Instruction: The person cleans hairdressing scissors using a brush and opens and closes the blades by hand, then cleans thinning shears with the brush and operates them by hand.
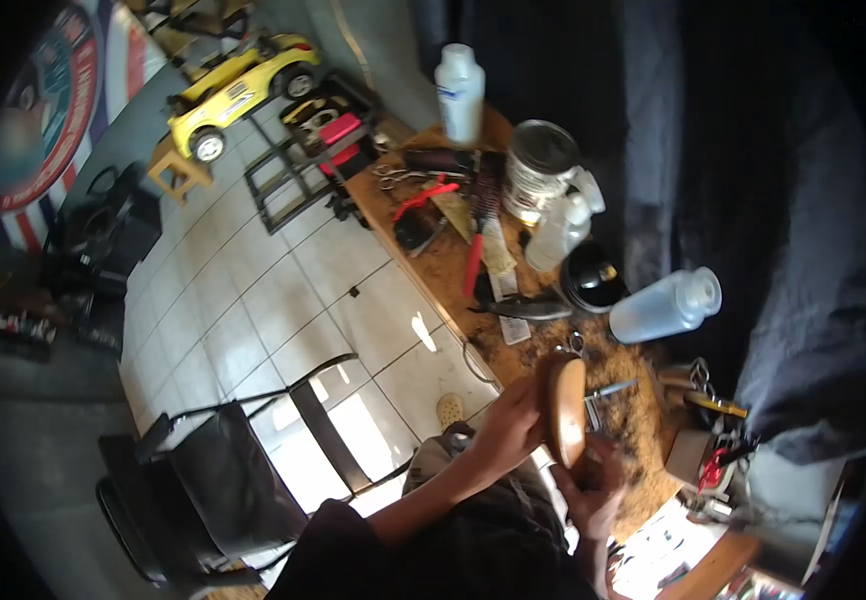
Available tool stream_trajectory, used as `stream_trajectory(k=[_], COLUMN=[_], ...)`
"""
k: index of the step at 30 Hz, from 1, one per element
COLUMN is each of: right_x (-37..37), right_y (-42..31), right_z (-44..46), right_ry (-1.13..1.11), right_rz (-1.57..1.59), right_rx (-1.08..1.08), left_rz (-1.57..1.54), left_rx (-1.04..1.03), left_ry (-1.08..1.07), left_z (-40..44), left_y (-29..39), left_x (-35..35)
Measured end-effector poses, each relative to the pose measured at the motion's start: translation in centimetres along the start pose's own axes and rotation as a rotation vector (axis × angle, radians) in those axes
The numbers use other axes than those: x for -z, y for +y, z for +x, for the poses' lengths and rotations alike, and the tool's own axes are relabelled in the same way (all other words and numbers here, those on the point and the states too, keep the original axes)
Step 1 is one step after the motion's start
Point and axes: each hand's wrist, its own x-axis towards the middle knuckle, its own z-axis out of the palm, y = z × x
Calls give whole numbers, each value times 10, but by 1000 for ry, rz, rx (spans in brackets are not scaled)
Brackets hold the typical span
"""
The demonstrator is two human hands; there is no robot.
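Observation:
A wooden-backed brush (567,410) is held upright over the wooden table (638,440), its smooth brown back showing. My left hand (508,428) has its fingers wrapped round the brush's left side. Close to the brush's lower end is my right hand (593,485), its fingers bent; what they grip, if anything, is hard to make out. Beside the brush lies a small metal razor-like tool (608,388). Scissor handles (575,343) show just above the brush. Dark hair clippings cover the tabletop around it.
Along the table stand a translucent bottle (663,305), a black bowl (593,277), a spray bottle (559,232), a large can (540,165) and a white bottle (460,95). A black chair (233,480) is at lower left. A yellow toy car (243,95) sits farther back.

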Motion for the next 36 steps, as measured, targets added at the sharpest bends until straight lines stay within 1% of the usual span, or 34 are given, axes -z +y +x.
stream_trajectory(k=[1,2,3,5,6,7,8,9,10,11,13,15,16,17,19,20,21,23,24,25,27,28,29,31,32,35,36], right_x=[-1,-1,-11,-34,-45,-56,-68,-82,-98,-113,-143,-179,-198,-223,-269,-288,-305,-339,-355,-369,-396,-404,-414,-436,-447,-479,-492], right_y=[-7,-9,-11,-19,-15,-9,-7,-11,-15,-18,-19,-27,-20,-16,-14,-16,-20,-25,-20,-15,0,18,22,28,32,53,62], right_z=[11,19,17,24,28,33,38,42,46,50,58,64,68,72,78,82,83,86,89,91,100,108,114,129,137,163,177], right_ry=[-3,-73,-77,-152,-194,-254,-310,-341,-397,-447,-512,-603,-635,-653,-658,-713,-726,-755,-790,-786,-894,-932,-933,-1031,-1035,-1067,-1104], right_rz=[-129,-264,-207,25,36,-41,-118,-120,-96,-76,-98,-74,-74,-82,-56,-80,-91,-63,-42,-46,-188,-290,-298,-427,-432,-472,-497], right_rx=[39,70,123,-16,-15,37,97,108,84,60,73,-55,-64,-58,58,15,8,-19,1,-8,125,214,194,440,419,325,249], left_rz=[-17,51,47,26,112,125,130,127,51,49,-129,-147,-152,-154,-196,-286,-296,-590,-796,-802,-1010,-1022,-1031,-932,-961,-945,-948], left_rx=[26,41,39,244,289,303,355,402,462,457,548,539,538,538,523,575,583,563,595,603,689,705,725,872,844,962,984], left_ry=[29,48,92,230,240,274,353,431,483,506,614,646,654,675,617,531,543,687,730,727,967,1013,1013,990,1036,1044,1043], left_z=[-3,-7,-18,-40,-50,-61,-74,-87,-100,-109,-117,-115,-113,-111,-102,-99,-103,-103,-108,-110,-108,-108,-106,-99,-96,-82,-80], left_y=[-1,-1,5,6,9,8,6,0,-10,-20,-33,-46,-53,-59,-57,-54,-61,-91,-110,-124,-146,-153,-161,-180,-194,-240,-265], left_x=[8,17,30,54,70,81,89,96,102,109,127,149,163,178,213,235,244,265,277,290,316,328,339,354,355,363,364])
